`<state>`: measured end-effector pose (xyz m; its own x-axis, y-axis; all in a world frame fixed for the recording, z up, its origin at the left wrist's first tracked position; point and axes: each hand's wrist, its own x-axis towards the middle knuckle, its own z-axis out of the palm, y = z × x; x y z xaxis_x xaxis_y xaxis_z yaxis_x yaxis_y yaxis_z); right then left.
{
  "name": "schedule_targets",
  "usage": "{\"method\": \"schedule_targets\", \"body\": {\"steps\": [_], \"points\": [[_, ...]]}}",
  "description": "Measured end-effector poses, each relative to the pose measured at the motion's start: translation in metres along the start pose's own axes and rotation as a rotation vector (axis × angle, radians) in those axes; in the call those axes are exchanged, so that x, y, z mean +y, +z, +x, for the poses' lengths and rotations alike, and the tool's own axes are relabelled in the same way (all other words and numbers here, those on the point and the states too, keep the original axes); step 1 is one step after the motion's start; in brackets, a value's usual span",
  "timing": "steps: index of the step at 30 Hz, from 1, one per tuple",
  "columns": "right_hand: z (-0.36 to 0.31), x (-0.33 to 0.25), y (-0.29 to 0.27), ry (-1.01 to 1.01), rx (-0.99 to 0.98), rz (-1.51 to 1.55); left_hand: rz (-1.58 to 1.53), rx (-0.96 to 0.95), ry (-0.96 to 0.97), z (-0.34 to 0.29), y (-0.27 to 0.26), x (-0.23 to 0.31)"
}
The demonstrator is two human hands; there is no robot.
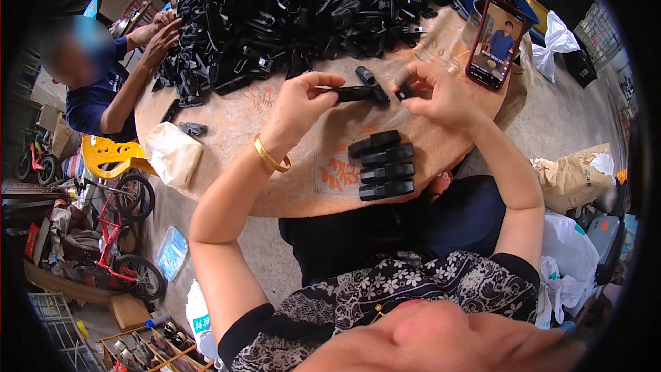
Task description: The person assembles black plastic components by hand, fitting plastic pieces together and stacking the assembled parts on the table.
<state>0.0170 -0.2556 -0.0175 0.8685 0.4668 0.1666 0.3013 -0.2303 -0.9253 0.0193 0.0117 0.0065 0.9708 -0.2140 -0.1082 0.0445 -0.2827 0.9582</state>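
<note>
My left hand, with a gold bangle at its wrist, pinches a long black plastic piece over the round table. The far end of that piece meets another black plastic part, set at an angle to it; I cannot tell whether they are joined. Between thumb and fingers of my right hand is a small black piece, a little apart from the other two. Nearer to me, several matching black parts lie side by side in a row on the tabletop.
A large heap of black plastic parts covers the table's far side. A phone leans upright at the right, by a blue crate. At left are a cream bag, a yellow stool and a co-worker's hands at the heap.
</note>
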Motion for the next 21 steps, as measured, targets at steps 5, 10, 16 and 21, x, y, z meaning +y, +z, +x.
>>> {"method": "schedule_targets", "body": {"steps": [5, 10, 16, 21], "points": [[-0.002, -0.003, -0.001, -0.144, 0.107, -0.485, 0.188, -0.093, 0.178, -0.001, 0.003, -0.012], [-0.009, -0.016, -0.010, -0.103, 0.045, -0.699, 0.756, -0.003, 0.395, -0.024, 0.016, 0.010], [-0.007, -0.015, 0.026, -0.261, -0.017, -0.481, 0.853, -0.028, 0.469, -0.028, 0.026, 0.003], [-0.010, -0.030, 0.018, -0.209, -0.163, -0.502, 0.580, -0.171, 0.509, -0.016, 0.016, -0.007]]}}
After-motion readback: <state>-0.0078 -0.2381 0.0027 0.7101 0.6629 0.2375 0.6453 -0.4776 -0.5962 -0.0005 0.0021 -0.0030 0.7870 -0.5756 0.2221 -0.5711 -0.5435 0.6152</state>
